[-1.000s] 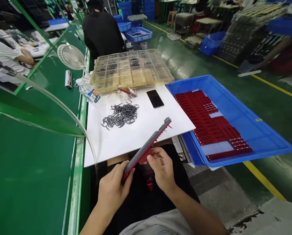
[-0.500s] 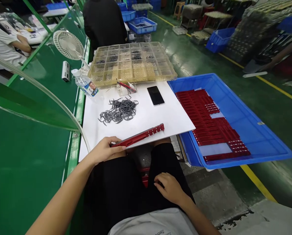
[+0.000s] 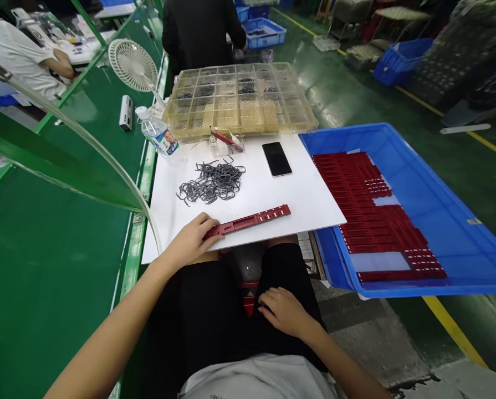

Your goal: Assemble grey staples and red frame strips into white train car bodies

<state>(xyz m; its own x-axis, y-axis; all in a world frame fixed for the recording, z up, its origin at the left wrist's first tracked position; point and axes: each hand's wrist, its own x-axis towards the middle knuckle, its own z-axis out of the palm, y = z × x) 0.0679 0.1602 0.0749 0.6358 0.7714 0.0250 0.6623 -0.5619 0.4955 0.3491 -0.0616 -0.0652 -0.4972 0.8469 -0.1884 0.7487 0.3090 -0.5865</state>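
Observation:
My left hand point(image 3: 194, 239) grips one end of a long, narrow red slotted strip point(image 3: 251, 220), thumb on the near side and fingers on the far side. The strip lies along the near edge of the white board point(image 3: 310, 202), its slotted face up. Beyond it sits a tangled pile of dark grey bent hooks point(image 3: 216, 182). My right hand point(image 3: 284, 311) rests on my thigh, holding nothing, its fingers loosely stretched and slightly curled.
Right of the board, a blue bin point(image 3: 451, 221) holds rows of similar red strips point(image 3: 368, 221). A phone point(image 3: 276, 159), a water bottle point(image 3: 159, 133) and a divided plastic tray point(image 3: 239, 105) stand on the board. A fan point(image 3: 133, 65) and a curved clear tube point(image 3: 106, 163) are at left.
The red strip has turned over from its edge, so its slotted face shows upward, with my left hand still on its end. The right hand stays on the thigh; the view has shifted slightly.

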